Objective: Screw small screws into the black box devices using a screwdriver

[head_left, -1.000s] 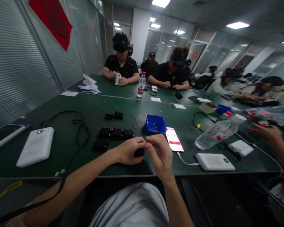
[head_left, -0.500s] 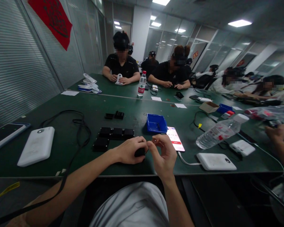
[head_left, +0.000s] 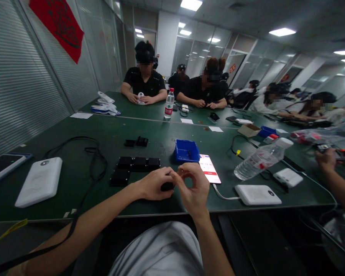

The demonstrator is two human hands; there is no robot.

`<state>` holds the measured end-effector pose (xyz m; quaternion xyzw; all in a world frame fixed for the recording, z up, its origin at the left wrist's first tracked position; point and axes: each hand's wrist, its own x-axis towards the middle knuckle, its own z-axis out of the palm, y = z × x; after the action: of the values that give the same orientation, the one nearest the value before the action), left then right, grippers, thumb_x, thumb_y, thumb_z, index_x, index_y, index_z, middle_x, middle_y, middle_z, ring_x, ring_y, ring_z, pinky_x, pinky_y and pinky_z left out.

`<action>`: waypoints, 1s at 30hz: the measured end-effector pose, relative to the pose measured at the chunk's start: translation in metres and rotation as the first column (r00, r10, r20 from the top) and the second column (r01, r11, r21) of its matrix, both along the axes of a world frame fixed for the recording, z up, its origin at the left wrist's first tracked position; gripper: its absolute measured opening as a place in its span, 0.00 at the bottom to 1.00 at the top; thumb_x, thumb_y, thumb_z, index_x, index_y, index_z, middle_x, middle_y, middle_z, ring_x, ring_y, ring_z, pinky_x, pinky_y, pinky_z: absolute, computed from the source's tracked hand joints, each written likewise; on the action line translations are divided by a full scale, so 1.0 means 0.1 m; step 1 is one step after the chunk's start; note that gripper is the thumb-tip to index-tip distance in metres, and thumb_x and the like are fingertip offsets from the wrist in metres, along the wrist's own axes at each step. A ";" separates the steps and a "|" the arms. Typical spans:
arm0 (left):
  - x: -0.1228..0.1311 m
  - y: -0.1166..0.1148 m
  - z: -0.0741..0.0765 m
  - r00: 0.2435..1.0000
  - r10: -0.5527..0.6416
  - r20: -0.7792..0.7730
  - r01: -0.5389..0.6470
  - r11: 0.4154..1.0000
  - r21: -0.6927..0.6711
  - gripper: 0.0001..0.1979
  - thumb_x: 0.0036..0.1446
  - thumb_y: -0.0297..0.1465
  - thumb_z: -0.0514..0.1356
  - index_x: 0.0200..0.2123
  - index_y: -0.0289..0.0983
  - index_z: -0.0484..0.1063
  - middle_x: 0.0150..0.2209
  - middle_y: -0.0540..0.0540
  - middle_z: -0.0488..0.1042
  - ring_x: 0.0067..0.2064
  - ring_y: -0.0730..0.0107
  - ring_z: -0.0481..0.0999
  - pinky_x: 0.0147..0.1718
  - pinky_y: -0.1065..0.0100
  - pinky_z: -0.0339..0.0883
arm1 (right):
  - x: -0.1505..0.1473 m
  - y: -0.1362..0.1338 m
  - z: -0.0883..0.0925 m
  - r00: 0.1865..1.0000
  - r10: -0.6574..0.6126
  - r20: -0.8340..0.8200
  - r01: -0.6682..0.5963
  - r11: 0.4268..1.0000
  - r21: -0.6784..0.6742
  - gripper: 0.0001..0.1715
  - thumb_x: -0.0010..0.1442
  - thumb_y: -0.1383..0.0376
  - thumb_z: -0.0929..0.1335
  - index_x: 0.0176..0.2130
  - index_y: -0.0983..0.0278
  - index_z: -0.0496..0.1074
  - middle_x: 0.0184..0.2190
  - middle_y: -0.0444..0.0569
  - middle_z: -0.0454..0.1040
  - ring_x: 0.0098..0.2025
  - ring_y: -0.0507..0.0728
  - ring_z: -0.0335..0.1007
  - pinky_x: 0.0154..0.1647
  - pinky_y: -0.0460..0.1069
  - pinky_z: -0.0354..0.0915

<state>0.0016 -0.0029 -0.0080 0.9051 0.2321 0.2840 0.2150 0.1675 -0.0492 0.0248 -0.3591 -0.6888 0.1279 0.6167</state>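
Note:
My left hand [head_left: 155, 184] is closed around a small black box-like piece [head_left: 167, 186], mostly covered by the fingers. My right hand [head_left: 194, 188] curls in a ring, its thumb and forefinger pinched together against that piece beside the left fingertips. Whatever sits in the pinch is too small to make out. Just left of my hands, several square black boxes [head_left: 139, 163] lie in a row, with another black box [head_left: 120, 177] in front of the row. Beyond them rest smaller black parts [head_left: 142, 141]. A blue tray [head_left: 186, 151] with small dark bits stands behind my right hand.
A lit phone [head_left: 209, 170] is cabled to a white power bank [head_left: 258, 194]. A tilted water bottle [head_left: 261, 159] is at right, another power bank [head_left: 39, 181] at left near a black cable [head_left: 99, 168]. Co-workers sit across the table; a co-worker's hand [head_left: 327, 163] shows at right.
My right thumb and forefinger have come together closer to the black piece, forming a rounder ring. The left hand keeps its hold. The whole view has shifted slightly.

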 end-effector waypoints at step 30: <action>-0.01 0.00 0.03 1.000 -0.002 -0.026 0.001 1.000 -0.015 0.05 0.59 0.29 0.64 0.39 0.39 0.76 0.48 0.43 0.73 0.50 0.58 0.75 0.51 0.60 0.71 | -0.01 0.10 -0.09 0.986 -0.122 -0.113 0.137 0.981 0.136 0.07 0.64 0.68 0.72 0.41 0.59 0.71 0.37 0.47 0.71 0.38 0.55 0.71 0.37 0.52 0.71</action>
<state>0.0006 -0.0032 -0.0050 0.9073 0.2363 0.2703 0.2188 0.1669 -0.0395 0.0158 -0.3510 -0.6384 0.0563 0.6827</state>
